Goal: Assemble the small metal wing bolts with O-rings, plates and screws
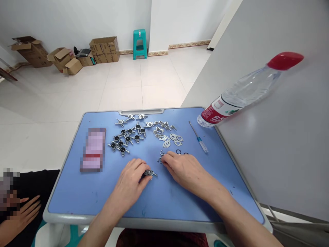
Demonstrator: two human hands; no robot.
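Observation:
My left hand (133,175) is closed around a small metal valve body (149,173) with a thin pipe stub, just above the blue tabletop. At a little pile of small screws (160,157), my right hand (185,168) has its fingers pinched together. Whatever those fingertips hold is hidden. Beside the right hand lie black rubber rings (178,151), one partly covered by it. Beyond the hands are several valve bodies with black round faces (128,139), flat metal plates (173,137) and small metal levers (164,125).
A screwdriver (199,137) lies at the table's right, near a large red-capped water bottle (239,91). At the left is a phone (94,150). Another person's hand (29,209) rests beyond the left edge. Cardboard boxes (104,49) and a green stool (139,44) stand by the wall.

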